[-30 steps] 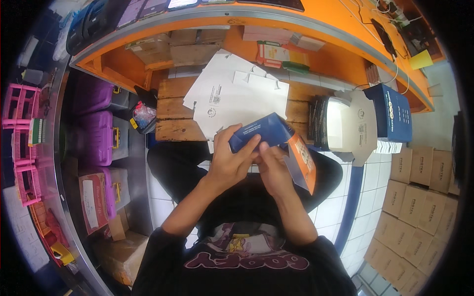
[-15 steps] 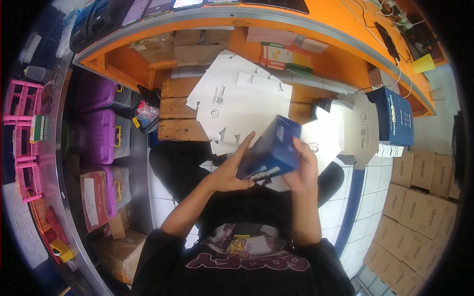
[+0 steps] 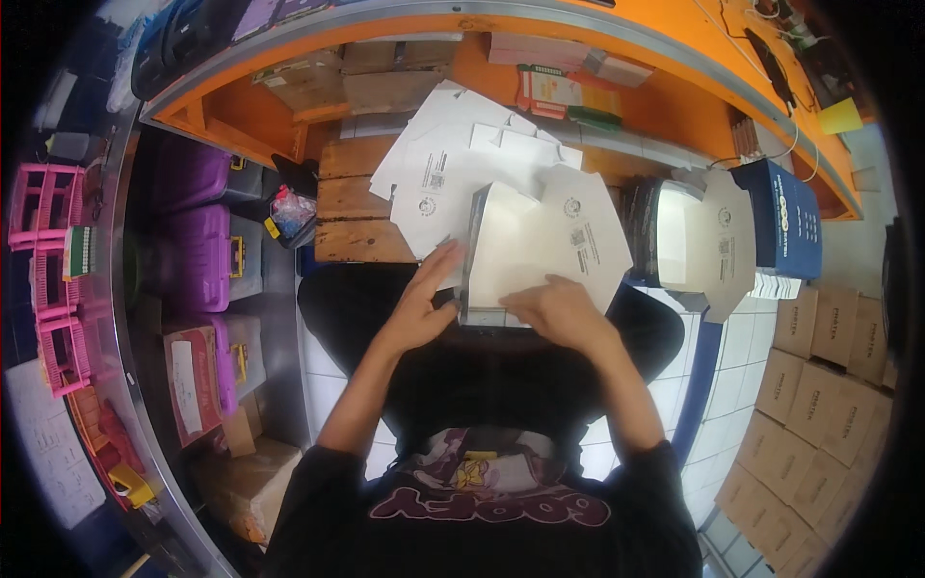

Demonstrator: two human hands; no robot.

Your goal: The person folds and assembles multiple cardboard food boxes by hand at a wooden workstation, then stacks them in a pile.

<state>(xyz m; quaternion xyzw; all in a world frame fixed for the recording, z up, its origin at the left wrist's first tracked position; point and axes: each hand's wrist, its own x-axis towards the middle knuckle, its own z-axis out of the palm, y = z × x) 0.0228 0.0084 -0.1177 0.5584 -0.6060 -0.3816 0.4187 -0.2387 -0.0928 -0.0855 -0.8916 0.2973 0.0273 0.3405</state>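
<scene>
Grip: left hand (image 3: 421, 306) flat against the side of the half-folded white carton (image 3: 525, 252); right hand (image 3: 557, 310) pinches its lower edge, over the lap. Step: shaping walls. Next likely needs flaps tucked.

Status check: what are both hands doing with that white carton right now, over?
Left hand flat against white carton side. Right hand pressing its lower edge. Loose flat blanks stacked behind on wooden pallet.

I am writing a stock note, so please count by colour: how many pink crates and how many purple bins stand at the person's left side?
Pink crates: 3
Purple bins: 3
Total: 6
</scene>
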